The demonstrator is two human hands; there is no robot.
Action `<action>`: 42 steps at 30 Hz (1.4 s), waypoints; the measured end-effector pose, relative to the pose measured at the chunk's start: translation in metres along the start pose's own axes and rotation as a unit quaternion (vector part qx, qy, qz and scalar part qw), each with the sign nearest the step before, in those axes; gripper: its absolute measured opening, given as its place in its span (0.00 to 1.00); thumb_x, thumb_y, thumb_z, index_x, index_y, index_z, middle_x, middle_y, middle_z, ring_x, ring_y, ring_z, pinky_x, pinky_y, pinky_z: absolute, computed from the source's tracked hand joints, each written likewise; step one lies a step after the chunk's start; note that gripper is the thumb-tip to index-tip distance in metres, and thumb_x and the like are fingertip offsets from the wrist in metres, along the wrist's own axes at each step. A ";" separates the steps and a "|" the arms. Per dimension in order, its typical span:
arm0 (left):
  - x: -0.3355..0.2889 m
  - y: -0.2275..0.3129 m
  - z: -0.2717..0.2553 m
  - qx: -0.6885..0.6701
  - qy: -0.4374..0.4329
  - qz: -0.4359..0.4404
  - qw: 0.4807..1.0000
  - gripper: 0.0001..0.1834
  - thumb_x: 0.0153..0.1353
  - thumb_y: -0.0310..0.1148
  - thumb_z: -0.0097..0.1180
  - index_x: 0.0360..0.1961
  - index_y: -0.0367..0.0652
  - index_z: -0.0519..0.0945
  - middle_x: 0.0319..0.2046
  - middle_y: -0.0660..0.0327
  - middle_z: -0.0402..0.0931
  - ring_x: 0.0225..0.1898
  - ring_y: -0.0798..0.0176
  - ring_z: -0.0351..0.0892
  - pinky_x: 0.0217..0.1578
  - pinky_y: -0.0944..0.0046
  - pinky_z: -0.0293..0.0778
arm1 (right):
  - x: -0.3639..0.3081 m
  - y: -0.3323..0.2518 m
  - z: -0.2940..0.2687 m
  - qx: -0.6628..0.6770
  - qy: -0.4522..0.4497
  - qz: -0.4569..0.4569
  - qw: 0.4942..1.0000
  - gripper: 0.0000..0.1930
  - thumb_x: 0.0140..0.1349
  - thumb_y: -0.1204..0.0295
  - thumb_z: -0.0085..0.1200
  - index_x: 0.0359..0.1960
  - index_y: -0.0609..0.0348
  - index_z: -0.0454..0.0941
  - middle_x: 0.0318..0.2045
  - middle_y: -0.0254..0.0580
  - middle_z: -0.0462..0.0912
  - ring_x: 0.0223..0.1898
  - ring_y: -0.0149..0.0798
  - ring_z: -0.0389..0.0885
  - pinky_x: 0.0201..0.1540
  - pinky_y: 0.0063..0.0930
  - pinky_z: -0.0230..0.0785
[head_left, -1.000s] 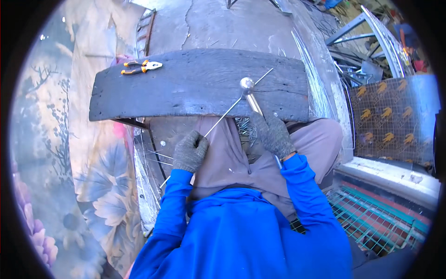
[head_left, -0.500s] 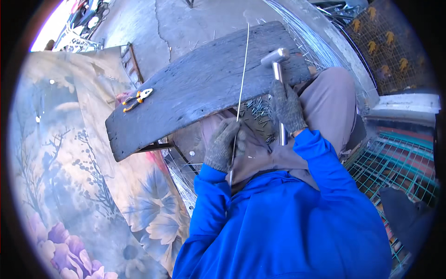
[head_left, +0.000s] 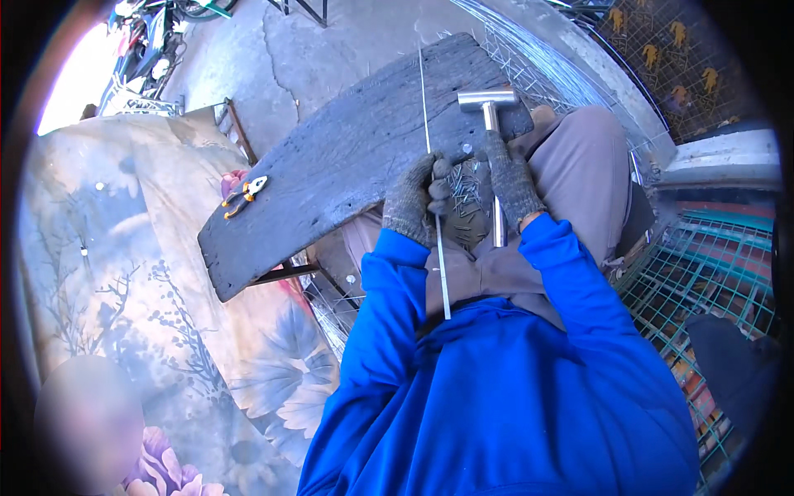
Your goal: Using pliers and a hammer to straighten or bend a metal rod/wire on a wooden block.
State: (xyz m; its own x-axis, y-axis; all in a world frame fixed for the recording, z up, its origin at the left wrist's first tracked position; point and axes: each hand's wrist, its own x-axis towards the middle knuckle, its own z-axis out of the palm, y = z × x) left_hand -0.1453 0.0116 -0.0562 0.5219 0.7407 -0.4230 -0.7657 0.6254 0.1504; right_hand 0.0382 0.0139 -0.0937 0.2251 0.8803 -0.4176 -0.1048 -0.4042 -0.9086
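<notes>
My left hand [head_left: 418, 198], in a dark grey knit glove, is closed around a long thin metal rod [head_left: 443, 277]. The rod runs from near my waist, through the fist, and out over the dark wooden board [head_left: 347, 132] in front of me. In my gloved right hand [head_left: 513, 178] is a steel hammer [head_left: 488, 101], gripped by its shiny handle with the head upward above the board's right part. Between the two hands, below the board's edge, lies a heap of short cut metal pieces [head_left: 468, 194]. Pliers with orange-and-black handles [head_left: 246, 197] rest on the board's left part.
A floral cloth [head_left: 182, 273] spreads across the left side. Bundled long wires [head_left: 546, 62] lie on the floor at the far right. A green wire-mesh rack [head_left: 703, 273] stands close on my right. Thin metal legs [head_left: 322, 12] show at the top.
My left hand has moved forward and slightly right with the rod, its fist now at the board's edge. The hammer's head has turned more level. The whole view has shifted a little.
</notes>
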 end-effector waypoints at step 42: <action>-0.142 -0.014 -0.094 0.578 0.313 0.131 0.742 0.12 0.71 0.37 0.55 0.45 0.39 0.81 0.33 0.63 0.79 0.25 0.70 0.76 0.27 0.67 0.75 | 0.031 -0.048 0.025 -0.397 -0.062 -0.297 0.866 0.23 0.71 0.52 0.46 0.50 0.61 0.76 0.43 0.63 0.82 0.46 0.65 0.80 0.49 0.54 0.71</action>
State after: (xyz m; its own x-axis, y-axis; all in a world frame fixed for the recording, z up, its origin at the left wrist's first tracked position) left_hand -0.2438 -0.1254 -0.0823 -0.1416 0.8419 -0.5207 0.2138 0.5396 0.8143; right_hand 0.0261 0.0666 -0.0630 -0.0999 0.9915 0.0831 0.7048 0.1295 -0.6975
